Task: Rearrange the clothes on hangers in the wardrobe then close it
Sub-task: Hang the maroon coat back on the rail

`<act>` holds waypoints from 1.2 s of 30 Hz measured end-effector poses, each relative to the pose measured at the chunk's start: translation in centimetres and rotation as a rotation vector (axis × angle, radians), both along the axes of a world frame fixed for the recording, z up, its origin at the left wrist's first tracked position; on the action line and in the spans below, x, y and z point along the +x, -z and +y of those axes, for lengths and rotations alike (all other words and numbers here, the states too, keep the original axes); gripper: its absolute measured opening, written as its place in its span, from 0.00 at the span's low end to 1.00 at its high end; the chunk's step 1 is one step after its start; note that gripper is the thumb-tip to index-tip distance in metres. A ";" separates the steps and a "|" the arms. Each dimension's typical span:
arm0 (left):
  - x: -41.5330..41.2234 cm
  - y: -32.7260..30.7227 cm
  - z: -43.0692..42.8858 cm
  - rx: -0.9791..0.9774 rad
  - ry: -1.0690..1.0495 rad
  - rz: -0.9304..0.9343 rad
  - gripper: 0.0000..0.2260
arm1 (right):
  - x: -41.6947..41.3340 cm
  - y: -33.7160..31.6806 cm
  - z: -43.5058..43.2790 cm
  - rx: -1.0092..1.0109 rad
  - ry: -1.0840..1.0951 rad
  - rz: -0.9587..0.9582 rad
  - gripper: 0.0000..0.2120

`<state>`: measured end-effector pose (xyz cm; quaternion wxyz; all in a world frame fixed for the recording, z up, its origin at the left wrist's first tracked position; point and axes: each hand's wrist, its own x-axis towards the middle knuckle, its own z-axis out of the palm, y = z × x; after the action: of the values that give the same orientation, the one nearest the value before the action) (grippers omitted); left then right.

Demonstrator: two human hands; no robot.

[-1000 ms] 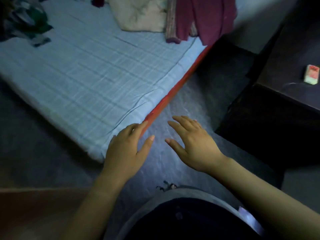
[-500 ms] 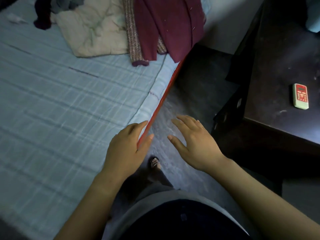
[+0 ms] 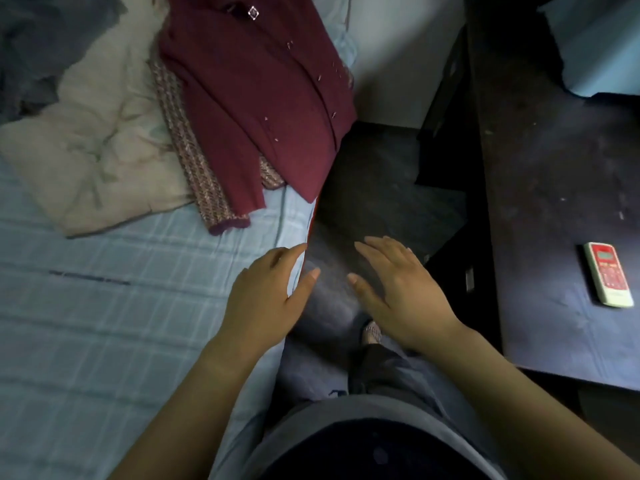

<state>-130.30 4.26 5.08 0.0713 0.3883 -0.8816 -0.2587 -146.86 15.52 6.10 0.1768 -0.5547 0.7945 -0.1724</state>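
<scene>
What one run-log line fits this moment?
left hand: open, empty | right hand: open, empty | maroon garment: on bed | remote: on dark table

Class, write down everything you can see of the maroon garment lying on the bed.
The maroon garment is dark red, of a soft, woolly-looking cloth, with a small diamond-shaped metal ornament near its top. It lies spread on the bed by the edge, one lower corner hanging over. It rests partly on a pink-grey knitted piece, near a cream quilted piece.
</scene>
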 end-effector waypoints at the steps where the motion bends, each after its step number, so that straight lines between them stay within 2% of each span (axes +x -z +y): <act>1: -1.6 0.3 -1.4 0.002 0.010 -0.004 0.31 | -1.6 0.4 -1.3 0.002 0.011 0.001 0.35; 5: -7.7 1.0 -7.9 -0.020 -0.040 0.000 0.30 | -8.8 0.9 -8.0 0.006 -0.014 0.004 0.31; 9: -13.4 1.3 -14.4 -0.030 -0.140 0.038 0.31 | -16.3 0.0 -15.3 -0.063 -0.078 0.051 0.34; 14: -18.9 1.7 -21.8 -0.011 -0.220 0.030 0.32 | -22.7 0.2 -23.8 -0.021 -0.161 0.043 0.29; 19: -20.7 2.4 -29.3 -0.001 -0.339 0.016 0.32 | -25.7 1.1 -34.5 -0.008 -0.290 0.013 0.35; 25: -21.6 2.3 -41.8 -0.030 -0.458 -0.064 0.33 | -27.8 0.4 -48.8 -0.028 -0.426 0.035 0.27; 28: -21.2 1.4 -48.0 -0.085 -0.489 -0.083 0.34 | -28.4 -0.6 -55.2 -0.037 -0.499 0.073 0.26; 36: -20.8 1.9 -61.4 -0.109 -0.651 -0.051 0.27 | -30.4 -1.1 -70.1 -0.079 -0.637 0.095 0.25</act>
<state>-151.05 -57.13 3.20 0.1488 0.6517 -0.7253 -0.1648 -177.28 -54.58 7.19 0.1631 -0.7894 0.5810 -0.1128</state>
